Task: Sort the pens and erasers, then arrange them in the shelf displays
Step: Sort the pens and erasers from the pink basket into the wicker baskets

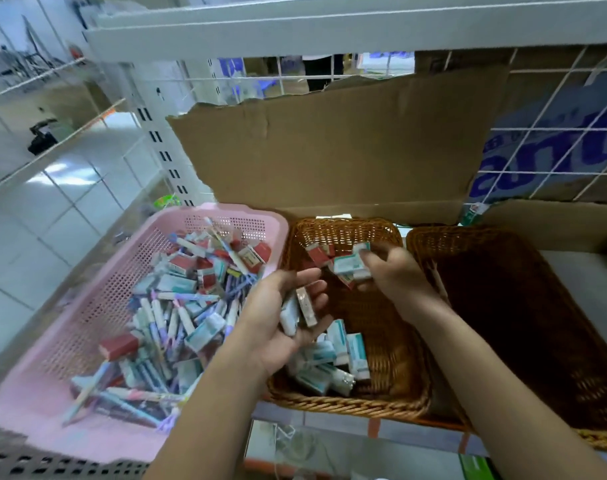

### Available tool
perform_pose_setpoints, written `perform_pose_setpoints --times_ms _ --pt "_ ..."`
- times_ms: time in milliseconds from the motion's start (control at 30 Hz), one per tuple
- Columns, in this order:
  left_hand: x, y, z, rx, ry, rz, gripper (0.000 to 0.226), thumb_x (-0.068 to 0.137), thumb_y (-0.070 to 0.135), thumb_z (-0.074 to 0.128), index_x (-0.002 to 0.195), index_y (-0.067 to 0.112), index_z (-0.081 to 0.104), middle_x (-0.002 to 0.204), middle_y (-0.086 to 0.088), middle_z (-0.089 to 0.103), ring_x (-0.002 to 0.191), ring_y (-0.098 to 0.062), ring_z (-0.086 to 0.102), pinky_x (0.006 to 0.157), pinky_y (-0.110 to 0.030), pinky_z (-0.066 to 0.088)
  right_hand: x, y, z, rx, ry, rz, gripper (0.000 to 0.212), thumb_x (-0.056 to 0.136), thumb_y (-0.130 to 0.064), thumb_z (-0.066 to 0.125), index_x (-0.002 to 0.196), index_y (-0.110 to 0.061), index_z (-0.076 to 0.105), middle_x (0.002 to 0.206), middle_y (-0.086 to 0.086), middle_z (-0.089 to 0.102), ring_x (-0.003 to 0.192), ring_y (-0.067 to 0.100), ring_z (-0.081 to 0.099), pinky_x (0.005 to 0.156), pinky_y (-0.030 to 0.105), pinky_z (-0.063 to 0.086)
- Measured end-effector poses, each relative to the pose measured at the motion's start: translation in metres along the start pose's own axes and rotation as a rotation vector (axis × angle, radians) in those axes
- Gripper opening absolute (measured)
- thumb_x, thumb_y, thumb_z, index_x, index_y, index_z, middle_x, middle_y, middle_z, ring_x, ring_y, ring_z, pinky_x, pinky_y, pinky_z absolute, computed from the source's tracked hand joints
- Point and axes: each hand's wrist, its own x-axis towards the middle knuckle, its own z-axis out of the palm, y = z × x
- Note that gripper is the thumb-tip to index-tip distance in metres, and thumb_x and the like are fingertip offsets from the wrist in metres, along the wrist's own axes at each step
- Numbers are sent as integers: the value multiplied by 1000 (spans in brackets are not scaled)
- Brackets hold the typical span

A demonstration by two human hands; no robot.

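Observation:
A pink plastic basket (pixel 87 306) on the left holds a mixed heap of pens (pixel 156 320) and boxed erasers (pixel 205 332). To its right stands a brown wicker basket (pixel 392 344) with teal-and-white erasers (pixel 343 351) at its near end and red ones (pixel 317 252) at its far end. My left hand (pixel 277 313) hovers palm-up over the wicker basket's left rim, cradling a couple of erasers (pixel 298 311) in its loosely curled fingers. My right hand (pixel 395 275) is over the same basket and grips a teal-and-white eraser (pixel 350 266).
A second, darker wicker basket (pixel 523 323) sits on the right. A torn cardboard sheet (pixel 329 150) stands behind the baskets against a white wire grid (pixel 554 133). A white shelf board (pixel 329 26) runs overhead. Tiled floor lies beyond the shelf's left edge.

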Motion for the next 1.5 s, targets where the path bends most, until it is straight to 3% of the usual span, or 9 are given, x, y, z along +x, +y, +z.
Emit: perform_pose_setpoints --times_ms 233,433,567,700,867,967,1100,1267,1500 --pt "-3 4 0 -29 -47 -30 33 89 -5 36 100 2 66 107 -20 59 98 -31 59 80 -48 52 21 1 8 122 -26 58 17 96 -12 51 111 -20 53 105 8 64 94 23 66 91 43 52" --pt "1 10 4 -140 1 12 23 96 19 46 101 3 61 93 -16 56 91 -26 56 78 -44 54 5 -10 1 -416 21 -93 28 95 -19 46 120 -23 58 109 3 64 89 14 63 73 28 53" --pt "6 9 13 -198 74 99 31 94 36 50 104 8 57 94 -11 51 92 -24 53 89 -43 47 -30 -23 1 -100 -213 -171 11 93 -14 54 91 -19 63 83 1 68 71 10 64 66 24 54" --pt "5 9 16 -269 57 117 33 93 35 50 109 6 54 110 -16 48 109 -28 51 100 -45 43 -47 -29 4 -96 -412 -181 10 91 -23 60 96 -15 62 80 2 68 66 10 64 60 24 53" --pt "-1 6 18 -179 -45 152 34 94 29 42 110 3 58 96 -15 63 94 -28 61 75 -40 50 -44 -27 4 -176 -555 -127 20 85 -17 67 103 -16 57 91 5 67 79 17 69 67 28 57" --pt "-1 9 15 -102 -56 181 24 95 11 39 102 5 61 79 -11 70 81 -22 65 71 -37 52 -38 -26 -2 -203 -503 -147 14 93 -9 54 99 -19 60 95 3 64 79 16 68 69 31 58" --pt "3 11 7 48 44 209 26 93 -5 43 107 9 61 90 -9 67 83 -20 66 72 -36 54 -30 -30 -20 -280 -346 -76 26 97 -7 43 91 -20 64 107 0 59 89 12 64 72 28 58" --pt "3 8 5 158 37 232 23 90 -2 54 106 14 58 103 -9 67 92 -20 67 66 -30 53 -17 -29 -29 -840 -548 -92 20 95 -22 51 108 -25 66 112 -6 62 93 8 56 78 22 45" --pt "1 15 6 274 -5 319 29 84 -7 59 100 17 62 106 -11 65 93 -17 63 63 -22 51 41 -11 -1 -905 -130 -430 57 86 -4 53 138 -25 43 142 5 38 130 24 36 102 30 34"
